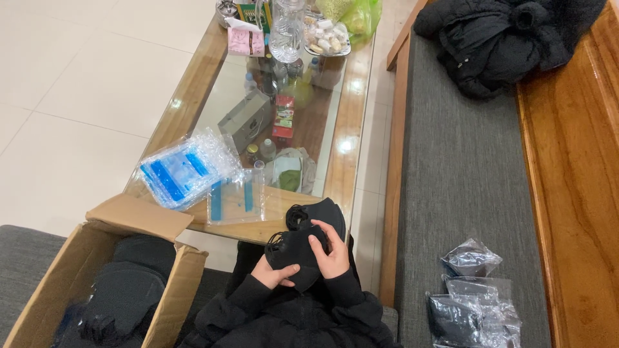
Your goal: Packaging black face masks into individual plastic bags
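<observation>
Both my hands hold a stack of black face masks just above my lap, at the near edge of a glass-topped wooden table. My left hand supports the stack from below, its fingers curled under it. My right hand lies on top, fingers pressing the masks down. Black ear loops stick out at the far end of the stack. An empty clear plastic bag with blue stripes lies on the table right in front of my hands.
A pile of clear blue-striped bags lies left on the table. An open cardboard box with black masks stands at lower left. Bagged black masks lie on the grey bench cushion at right; a black jacket lies beyond. Bottles and snacks crowd the table's far end.
</observation>
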